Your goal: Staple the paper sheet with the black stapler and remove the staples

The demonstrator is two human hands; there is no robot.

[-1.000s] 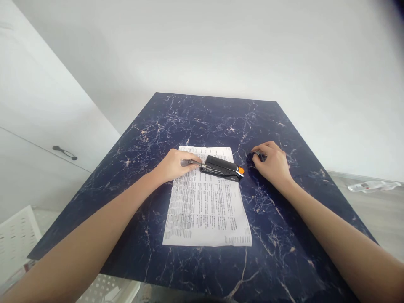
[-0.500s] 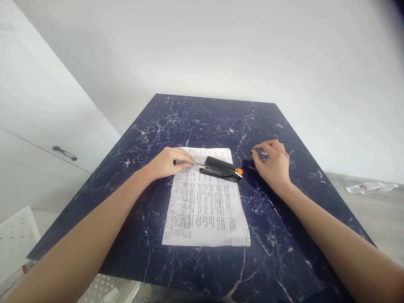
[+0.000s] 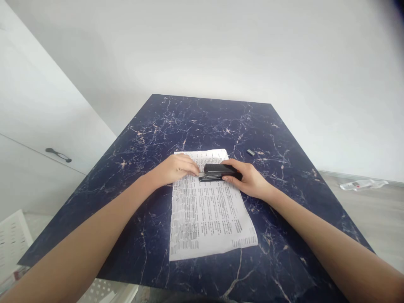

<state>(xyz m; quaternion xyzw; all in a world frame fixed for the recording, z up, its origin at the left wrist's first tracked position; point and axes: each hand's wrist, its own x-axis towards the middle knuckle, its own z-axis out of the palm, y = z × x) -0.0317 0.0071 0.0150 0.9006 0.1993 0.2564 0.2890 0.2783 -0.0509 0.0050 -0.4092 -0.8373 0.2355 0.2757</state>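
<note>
A black stapler lies across the upper part of a printed paper, with a metal piece sticking out of its left end. My right hand is closed around the stapler's right end, thumb at the lower side and fingers over the top. At the other end, the fingertips of my left hand pinch the metal piece; the exact contact is partly hidden. Beyond my right hand, a small dark grey block that looks like a strip of staples rests on the table.
The dark blue marbled table stands near a white wall. A white cabinet with a black handle is on the left. White perforated baskets sit below the table's left side. A clear plastic wrapper lies on the floor at right.
My right hand has left the small dark block on the table and come left to grasp the stapler. The paper has turned slightly and its lower edge sits nearer. The view has shifted a little.
</note>
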